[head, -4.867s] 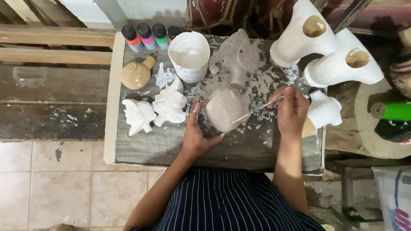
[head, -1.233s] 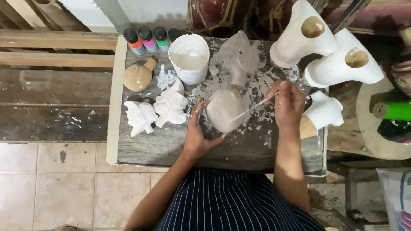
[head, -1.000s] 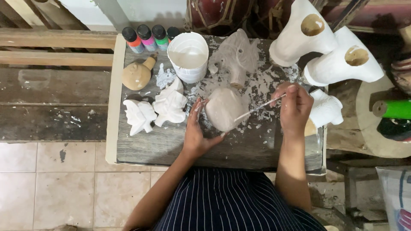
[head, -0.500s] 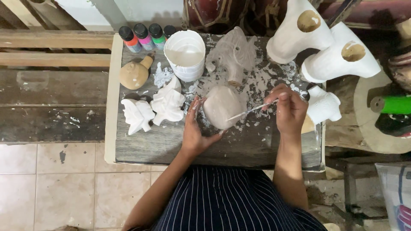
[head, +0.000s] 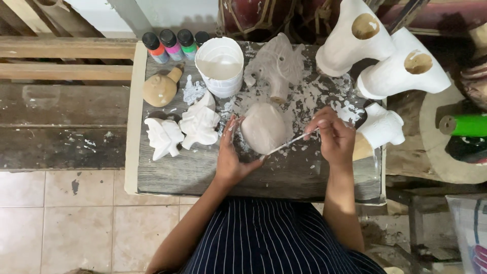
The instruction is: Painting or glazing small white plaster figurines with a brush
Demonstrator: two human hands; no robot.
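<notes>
Compared with half a second ago, little has shifted: the thin scraping tool (head: 289, 144) has slid slightly along the rounded, pale clay piece (head: 263, 128), its tip now at the lower right edge. That piece sits near the middle of the worn wooden table (head: 172, 175), cupped from the left by the left hand (head: 231, 157), fingers curled around its side. The right hand (head: 335, 139) pinches the tool's handle tightly. Judging by the white flakes (head: 309, 101) strewn around, much trimming is done, though the surface looks unpainted. Nearby stand white figurines (head: 182, 129), a white cup (head: 219, 66), paint bottles (head: 172, 44) and two large white vessels (head: 385, 56).
</notes>
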